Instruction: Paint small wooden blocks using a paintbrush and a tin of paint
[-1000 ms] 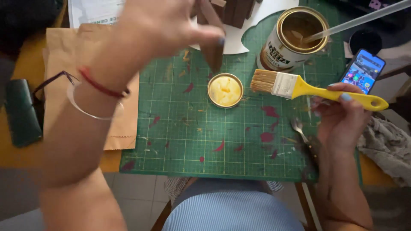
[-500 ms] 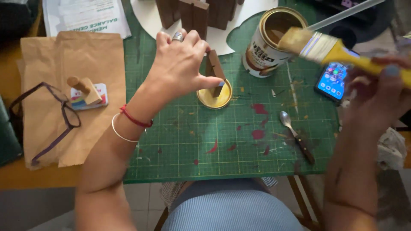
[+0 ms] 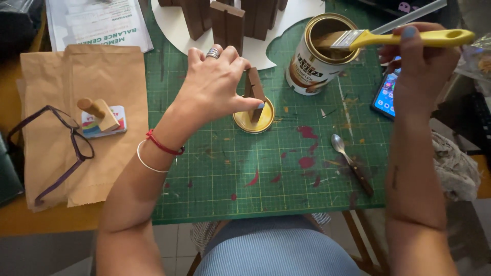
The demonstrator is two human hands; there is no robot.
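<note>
Two paper bags (image 3: 82,122), tan and flat, lie far left beside the green mat (image 3: 255,168); glasses (image 3: 56,148) rest on them, plus a small colourful card (image 3: 105,125) under a wooden stamp (image 3: 97,112). White printed sheet (image 3: 97,20) top left. Left hand (image 3: 215,84) is pinched on a dark brown wood piece (image 3: 254,92), standing upright on the yellow lid (image 3: 253,120) mid-mat. More brown pieces (image 3: 225,18) stand on white paper behind. Open tin (image 3: 319,56), white-and-brown label, right of the lid. Right hand (image 3: 419,61) is clenched around a yellow-handled brush (image 3: 394,38), bristles over the tin's mouth. Phone (image 3: 386,94) under that hand; spoon (image 3: 350,163) below.
</note>
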